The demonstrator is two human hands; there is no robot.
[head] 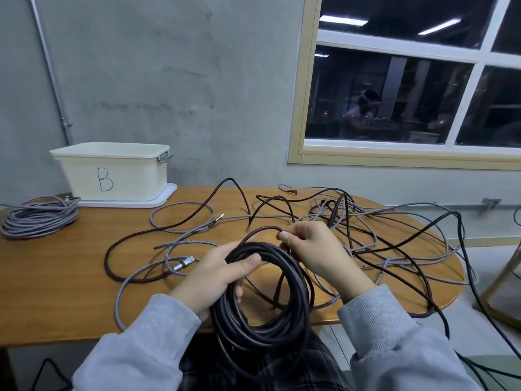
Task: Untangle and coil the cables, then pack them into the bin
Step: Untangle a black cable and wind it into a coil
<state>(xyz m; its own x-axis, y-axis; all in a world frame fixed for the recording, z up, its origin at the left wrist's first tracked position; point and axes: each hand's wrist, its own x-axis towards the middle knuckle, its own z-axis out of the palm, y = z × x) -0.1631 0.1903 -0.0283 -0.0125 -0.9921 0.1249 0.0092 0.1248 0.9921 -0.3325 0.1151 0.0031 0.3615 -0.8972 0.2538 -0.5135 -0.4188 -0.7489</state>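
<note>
My left hand [217, 273] grips a thick coil of black cable [262, 311] that hangs over the table's near edge. My right hand [313, 249] pinches the free run of that black cable just above the coil, forming a fresh loop [262, 230]. The rest of the black cable trails right across a tangle of grey braided and black cables [366, 235] spread over the wooden table [56, 277]. A cream bin marked "B" [112, 173] stands at the back left on its white lid. A finished grey coil [39, 218] lies at the far left.
A grey braided cable with a metal plug [184, 263] loops in front of my left hand. Cables hang off the table's right edge toward the floor. A wooden stool leg [504, 283] stands at the right. The wall and a window lie behind.
</note>
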